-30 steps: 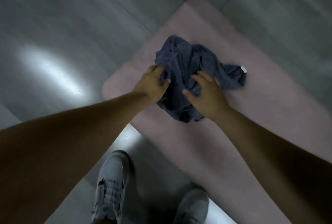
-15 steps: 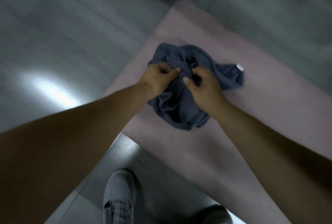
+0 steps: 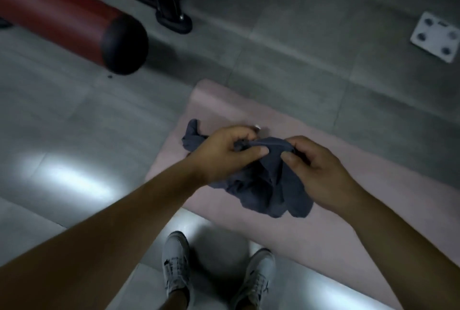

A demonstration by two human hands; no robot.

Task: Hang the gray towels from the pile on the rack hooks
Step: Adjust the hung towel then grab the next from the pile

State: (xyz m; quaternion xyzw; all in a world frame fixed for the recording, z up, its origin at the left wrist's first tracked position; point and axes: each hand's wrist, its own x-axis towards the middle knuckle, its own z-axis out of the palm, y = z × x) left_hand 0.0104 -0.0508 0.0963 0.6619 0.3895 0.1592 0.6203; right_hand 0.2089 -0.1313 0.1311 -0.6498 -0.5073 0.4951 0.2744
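Floor: we look down on a gray tiled floor (image 3: 286, 65) with bright patches of reflected light.
Mat: a pale pink soft mat (image 3: 373, 165) lies across the floor and runs off the right edge.
Cylinder: a red padded cylinder with a black end cap (image 3: 57, 16) juts in from the upper left, well apart from the mat.
Towel: our dark gray crumpled cloth towel (image 3: 268, 185) is over the near part of the mat. Its top edge is gathered between our hands and the rest sags below them. We cannot tell whether the lower folds touch the mat.
Left hand: our left hand (image 3: 224, 153) has its fingers curled tight and the thumb pressed forward, pinching the towel's top edge.
Right hand: our right hand (image 3: 321, 172) nips the same edge between thumb and forefinger. The other fingers are loosely bent.
Shoes: our white lace-up sneakers (image 3: 176, 265) stand on the tiles just beside the mat's near edge.
Scale: a white square bathroom scale (image 3: 435, 37) sits far right.
Change: half a second ago both hands dug into the bunched towel. Now they have an edge drawn between them, and the cylinder and scale have come into sight.
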